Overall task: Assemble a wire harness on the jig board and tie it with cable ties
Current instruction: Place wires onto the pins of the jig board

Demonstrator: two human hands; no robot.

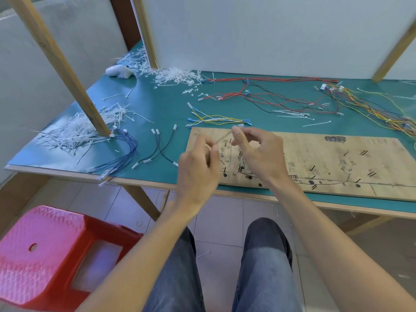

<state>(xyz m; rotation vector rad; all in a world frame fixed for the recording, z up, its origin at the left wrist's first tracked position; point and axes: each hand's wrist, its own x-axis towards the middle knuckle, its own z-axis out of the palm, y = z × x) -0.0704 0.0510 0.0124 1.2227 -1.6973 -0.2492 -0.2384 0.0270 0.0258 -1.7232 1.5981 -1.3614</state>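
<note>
Small assembly workshop; green-matted bench [171, 113], loose wires [281, 102], cable-tie heaps [173, 75], marked jig board [326, 163]

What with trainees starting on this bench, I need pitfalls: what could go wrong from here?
1. The left hand and right hand pinch a thin strand, blurred, in mid-air over the jig board; a slipped grip could drop it into the lap.
2. The blue wires reach the table's front edge and might get knocked to the floor.

We note a green-topped table [166, 102] carrying the wooden jig board [337, 163], heaped white cable ties [78, 131], loose wire bundles [270, 97] and a white object [119, 70], possibly a tool.
</note>
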